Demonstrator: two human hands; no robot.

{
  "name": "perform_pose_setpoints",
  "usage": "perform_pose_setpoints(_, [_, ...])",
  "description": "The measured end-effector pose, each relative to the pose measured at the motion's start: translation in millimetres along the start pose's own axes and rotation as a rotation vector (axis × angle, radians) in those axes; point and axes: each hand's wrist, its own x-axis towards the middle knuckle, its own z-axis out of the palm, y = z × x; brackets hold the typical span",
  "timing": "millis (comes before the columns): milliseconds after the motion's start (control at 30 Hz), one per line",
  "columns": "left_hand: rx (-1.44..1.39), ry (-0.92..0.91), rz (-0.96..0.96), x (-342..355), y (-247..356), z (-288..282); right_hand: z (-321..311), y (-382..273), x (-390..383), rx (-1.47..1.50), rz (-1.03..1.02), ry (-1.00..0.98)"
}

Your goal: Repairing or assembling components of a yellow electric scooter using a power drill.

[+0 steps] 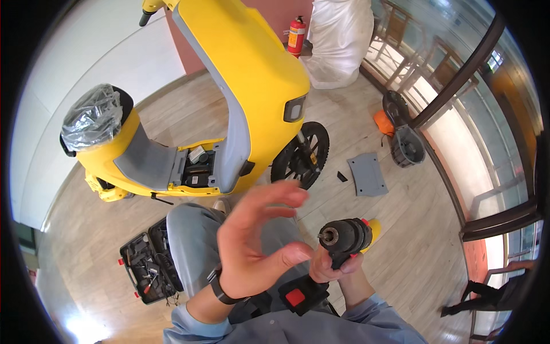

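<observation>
My right hand [331,268] is wrapped round the grip of a black and yellow cordless drill [345,236]. Its chuck faces up and left, and a short bit appears to stick out of it. The drill's battery, with a red patch, shows below the hand. My left hand [258,246] hovers in the air left of the chuck, fingers curved and thumb apart, holding nothing. Beyond both hands stands a yellow electric scooter [252,63]. Its footboard compartment [197,166] is uncovered, showing dark parts and wiring inside.
An open black toolbox [140,275] lies on the floor at left. Right of the front wheel [303,155] are a grey panel [368,174], a small black piece [342,176] and a black seat with a bucket [408,148]. A fire extinguisher [295,37] stands behind.
</observation>
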Motion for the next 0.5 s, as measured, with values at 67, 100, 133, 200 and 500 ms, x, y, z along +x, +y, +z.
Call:
perform_pose_setpoints(67, [0.092, -0.234, 0.062, 3.7, -14.0, -23.5, 0.1, 1.4, 1.9, 0.012, 0.023, -0.005])
perform_pose_setpoints(100, [0.135, -0.327, 0.141, 4.1, -18.0, -31.0, 0.5, 2.3, 2.2, 0.003, 0.027, 0.018])
perform_pose_setpoints(133, [0.19, -0.415, 0.218, 2.9, -19.4, -39.1, -1.1, 3.8, 3.6, 0.002, 0.035, 0.034])
perform_pose_setpoints(200, [0.157, -0.21, 0.236, -1.7, -20.6, -31.6, 6.8, 1.1, 15.5, -0.05, -0.024, 0.054])
perform_pose_setpoints(500, [-0.069, -0.059, -0.03, 0.0, -34.4, -66.8, 25.3, -15.8, 5.3, -0.076, -0.065, 0.293])
